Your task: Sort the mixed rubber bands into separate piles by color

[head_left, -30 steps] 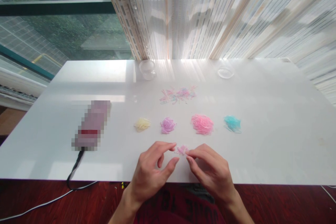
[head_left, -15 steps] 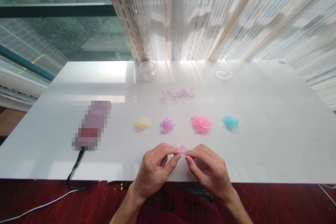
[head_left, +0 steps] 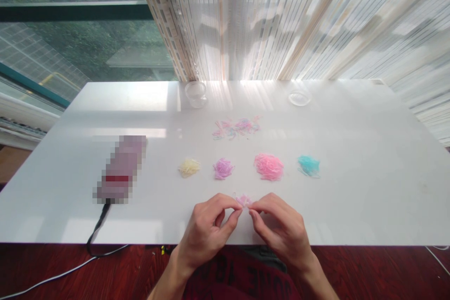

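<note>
My left hand (head_left: 214,222) and my right hand (head_left: 281,225) meet close to the near edge of the table, thumb and forefinger pinched on each. Between and just beyond the fingertips lies a small clump of pale pink-lilac strands (head_left: 243,200), partly covered by the fingers. What each pinch holds is too small to make out. Beyond the hands, piles of short thin strands stand in a row: pale yellow (head_left: 189,168), purple (head_left: 223,168), a larger pink pile (head_left: 269,167) and turquoise (head_left: 309,166). Farther back, mixed-colour strands (head_left: 237,127) lie loosely spread.
Clear round containers (head_left: 196,94) stand at the table's back edge, and a clear shallow dish (head_left: 299,98) sits to their right. On the left a blurred-out oblong object (head_left: 121,168) has a black cable (head_left: 96,229) running over the white table's (head_left: 369,173) front edge.
The fingertips have shifted very slightly at the small clump, both hands still pinching. The piles stay as they were; the view has moved a little.
</note>
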The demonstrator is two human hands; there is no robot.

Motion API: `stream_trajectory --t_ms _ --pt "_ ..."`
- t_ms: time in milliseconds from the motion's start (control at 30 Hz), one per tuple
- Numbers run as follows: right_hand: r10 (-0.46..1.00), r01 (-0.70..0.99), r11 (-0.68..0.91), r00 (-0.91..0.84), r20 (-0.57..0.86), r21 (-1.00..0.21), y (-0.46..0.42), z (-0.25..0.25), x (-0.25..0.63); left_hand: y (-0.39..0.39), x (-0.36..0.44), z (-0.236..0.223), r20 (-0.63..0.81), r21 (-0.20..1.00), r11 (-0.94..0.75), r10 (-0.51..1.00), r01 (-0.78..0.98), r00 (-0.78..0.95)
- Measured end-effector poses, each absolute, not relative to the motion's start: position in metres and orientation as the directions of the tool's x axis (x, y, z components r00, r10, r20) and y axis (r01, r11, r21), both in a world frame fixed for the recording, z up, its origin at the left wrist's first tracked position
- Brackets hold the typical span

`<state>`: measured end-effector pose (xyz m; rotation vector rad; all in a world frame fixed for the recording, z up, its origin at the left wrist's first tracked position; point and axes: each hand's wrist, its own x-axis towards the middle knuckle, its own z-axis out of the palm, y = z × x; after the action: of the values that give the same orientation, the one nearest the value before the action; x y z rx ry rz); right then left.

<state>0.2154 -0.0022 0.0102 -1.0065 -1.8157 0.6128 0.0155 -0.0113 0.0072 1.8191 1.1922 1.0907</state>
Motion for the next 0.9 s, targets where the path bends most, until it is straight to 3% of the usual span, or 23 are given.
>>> stream_trajectory --t_ms 367,600,767,900 --pt "0.857 0.390 0.515 -0.229 0.462 -0.763 -0.004 0.006 0.216 -0.012 0.014 0.004 0.257 0.867 -0.328 0.939 0.374 0.228" --pt "0.862 0.371 0.506 -0.219 0.457 -0.778 -0.003 0.008 0.215 -0.012 0.017 0.003 0.276 0.859 -0.311 0.950 0.407 0.143" --pt "0.896 0.373 0.444 -0.182 0.405 -0.815 -0.004 0.008 0.217 -0.001 0.013 0.008 0.456 0.736 -0.341 0.888 0.585 -0.055" --pt "0.901 0.364 0.433 -0.170 0.398 -0.825 -0.005 0.008 0.218 0.014 0.001 0.009 0.535 0.607 -0.311 0.841 0.732 -0.086"
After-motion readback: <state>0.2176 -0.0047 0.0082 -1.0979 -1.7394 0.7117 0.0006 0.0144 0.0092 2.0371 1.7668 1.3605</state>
